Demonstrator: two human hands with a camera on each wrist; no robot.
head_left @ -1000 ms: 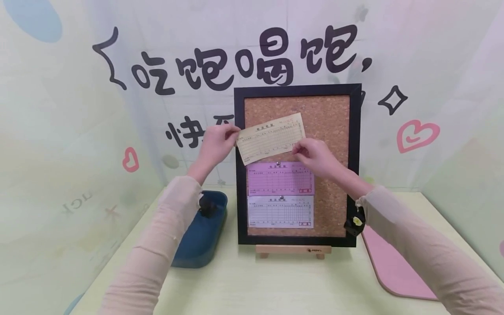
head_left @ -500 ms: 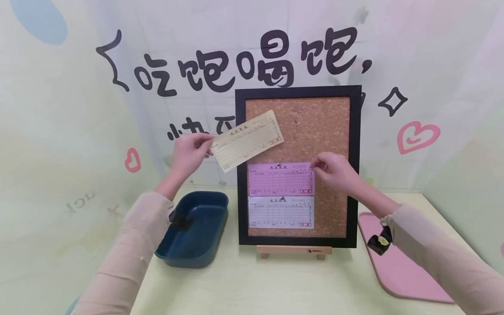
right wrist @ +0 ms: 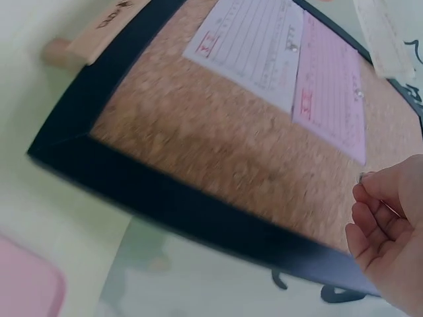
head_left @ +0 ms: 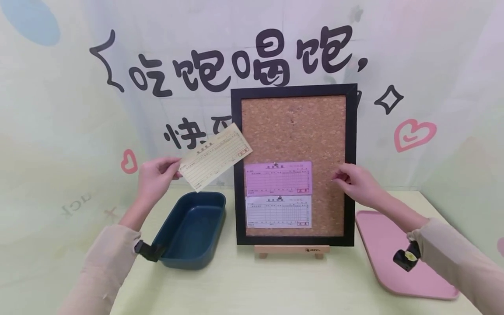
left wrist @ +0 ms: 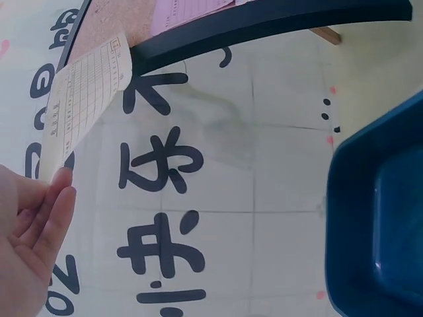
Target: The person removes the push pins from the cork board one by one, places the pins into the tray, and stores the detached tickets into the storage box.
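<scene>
My left hand pinches a pale yellow receipt slip by its lower left end. The slip slants up to the right, its far end overlapping the left frame of a corkboard. On the board a pink receipt slip is pinned above a white receipt slip, each with a small pin at its top edge. My right hand is in front of the board's right side. Between its thumb and forefinger, the right wrist view shows a small silvery pushpin, mostly hidden by the fingertips.
A deep blue basin stands on the table left of the board. The board leans on a small wooden easel. At the right lies a pink tray. Behind is a printed cloth wall with black lettering.
The yellow slip has come away from the corkboard, moving left and down with my left hand. My right hand has let go of its side, moving right and down.
</scene>
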